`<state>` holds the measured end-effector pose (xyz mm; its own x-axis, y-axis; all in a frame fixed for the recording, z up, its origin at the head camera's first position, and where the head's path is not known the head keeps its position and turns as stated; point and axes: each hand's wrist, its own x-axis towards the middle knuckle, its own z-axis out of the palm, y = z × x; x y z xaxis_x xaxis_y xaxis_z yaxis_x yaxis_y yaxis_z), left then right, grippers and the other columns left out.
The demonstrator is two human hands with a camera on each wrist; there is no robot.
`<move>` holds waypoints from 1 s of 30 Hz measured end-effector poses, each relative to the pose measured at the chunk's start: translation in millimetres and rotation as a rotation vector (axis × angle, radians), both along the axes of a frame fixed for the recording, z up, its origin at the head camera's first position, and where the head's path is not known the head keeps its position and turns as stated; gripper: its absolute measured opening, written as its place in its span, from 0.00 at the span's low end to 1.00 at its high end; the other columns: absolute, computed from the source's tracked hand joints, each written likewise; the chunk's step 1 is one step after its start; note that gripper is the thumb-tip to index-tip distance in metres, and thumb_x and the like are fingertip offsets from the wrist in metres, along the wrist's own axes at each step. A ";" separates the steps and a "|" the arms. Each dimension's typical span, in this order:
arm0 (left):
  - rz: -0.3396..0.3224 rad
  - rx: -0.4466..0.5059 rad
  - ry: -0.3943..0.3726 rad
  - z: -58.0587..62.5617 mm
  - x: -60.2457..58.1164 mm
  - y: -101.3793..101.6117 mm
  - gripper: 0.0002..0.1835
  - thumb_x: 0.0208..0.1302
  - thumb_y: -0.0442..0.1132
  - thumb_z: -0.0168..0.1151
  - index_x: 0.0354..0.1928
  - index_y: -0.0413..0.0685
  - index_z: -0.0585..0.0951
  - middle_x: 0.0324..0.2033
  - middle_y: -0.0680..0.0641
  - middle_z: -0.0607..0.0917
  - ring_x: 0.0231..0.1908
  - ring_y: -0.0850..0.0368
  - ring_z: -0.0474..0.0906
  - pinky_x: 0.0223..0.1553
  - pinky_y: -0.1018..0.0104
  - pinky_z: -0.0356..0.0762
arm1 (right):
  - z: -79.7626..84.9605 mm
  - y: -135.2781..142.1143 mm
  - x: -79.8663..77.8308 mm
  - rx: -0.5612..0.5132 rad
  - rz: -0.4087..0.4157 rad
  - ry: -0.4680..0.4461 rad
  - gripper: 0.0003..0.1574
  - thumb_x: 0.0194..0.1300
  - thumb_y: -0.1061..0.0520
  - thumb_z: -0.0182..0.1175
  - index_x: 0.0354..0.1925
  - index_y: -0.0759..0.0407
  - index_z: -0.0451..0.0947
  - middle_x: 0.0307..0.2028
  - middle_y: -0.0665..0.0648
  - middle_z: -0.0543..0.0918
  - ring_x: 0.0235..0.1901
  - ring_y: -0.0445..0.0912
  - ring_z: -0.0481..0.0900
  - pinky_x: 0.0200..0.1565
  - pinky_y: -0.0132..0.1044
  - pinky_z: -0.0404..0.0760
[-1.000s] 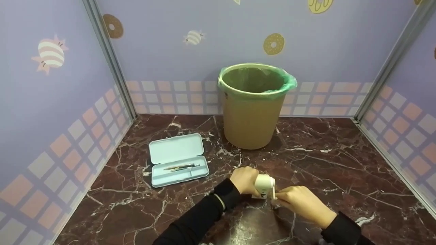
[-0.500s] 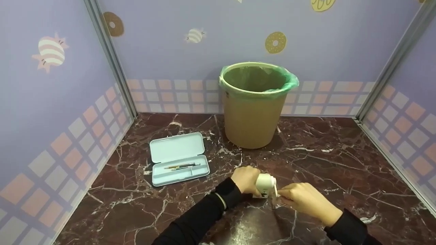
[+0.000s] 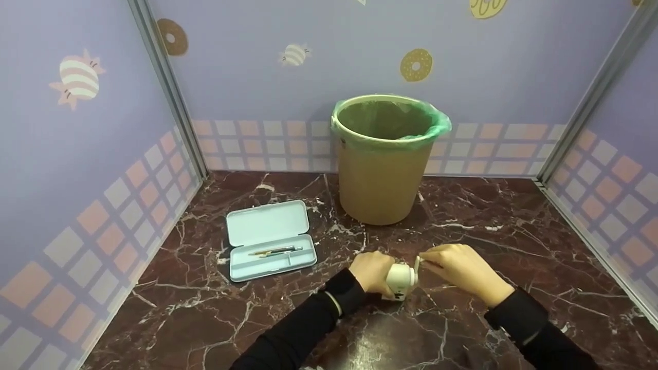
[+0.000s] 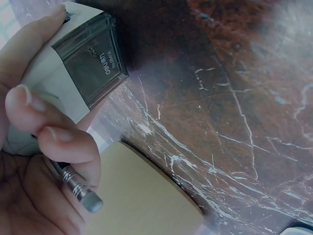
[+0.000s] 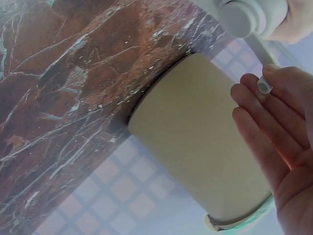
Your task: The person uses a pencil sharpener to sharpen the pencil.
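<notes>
A white hand-crank pencil sharpener [image 3: 401, 276] lies low at the front middle of the table, turned toward the right. My left hand [image 3: 371, 272] grips its body from the left. In the left wrist view, the sharpener's dark see-through shavings drawer [image 4: 90, 56] faces outward. A pencil [image 4: 80, 188] with a metal band and grey eraser pokes out between the left fingers; its front part is hidden. My right hand [image 3: 462, 267] pinches the small knob [image 5: 264, 86] at the end of the crank arm [image 5: 260, 51], which points up and away from the sharpener's face.
Left of the hands, a light blue pencil case [image 3: 267, 226] lies with its lid up and several pencils [image 3: 276, 252] inside. A tan trash bin [image 3: 380, 180] with a green liner stands behind the hands. Patterned walls [image 3: 257, 92] enclose the marble table [image 3: 195, 318] on three sides.
My right hand has swung the crank from below the sharpener's face, near me, to its upper far side. The left hand and the sharpener stay in place.
</notes>
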<state>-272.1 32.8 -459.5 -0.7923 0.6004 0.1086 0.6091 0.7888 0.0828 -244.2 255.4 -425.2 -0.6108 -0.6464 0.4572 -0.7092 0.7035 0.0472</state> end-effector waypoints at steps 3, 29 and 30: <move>0.000 0.006 -0.003 0.7 -0.3 -0.1 0.25 0.35 0.53 0.85 0.35 0.51 0.85 0.30 0.52 0.90 0.30 0.56 0.86 0.28 0.61 0.81 | -3.7 0.5 -7.5 -0.021 -0.015 -0.024 0.08 0.59 0.60 0.72 0.39 0.58 0.89 0.34 0.54 0.92 0.31 0.48 0.90 0.34 0.43 0.86; -0.014 0.010 -0.035 -1.2 -2.3 0.7 0.25 0.37 0.53 0.85 0.36 0.51 0.85 0.31 0.52 0.90 0.30 0.56 0.86 0.29 0.62 0.81 | -44.2 0.6 -28.8 -0.022 -0.079 -0.127 0.07 0.60 0.62 0.71 0.38 0.56 0.91 0.34 0.54 0.92 0.33 0.49 0.90 0.36 0.44 0.87; -0.016 0.013 -0.034 -1.1 -1.9 0.5 0.25 0.37 0.53 0.85 0.36 0.51 0.85 0.31 0.52 0.90 0.30 0.56 0.86 0.28 0.61 0.81 | -46.0 0.6 -28.5 -0.021 -0.079 -0.127 0.06 0.59 0.62 0.71 0.38 0.56 0.91 0.33 0.53 0.92 0.32 0.49 0.90 0.36 0.44 0.87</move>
<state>-273.9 33.3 -460.6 -0.7857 0.6121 0.0899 0.6186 0.7775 0.1135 -272.7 255.9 -471.2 -0.7135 -0.5850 0.3855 -0.6506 0.7574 -0.0548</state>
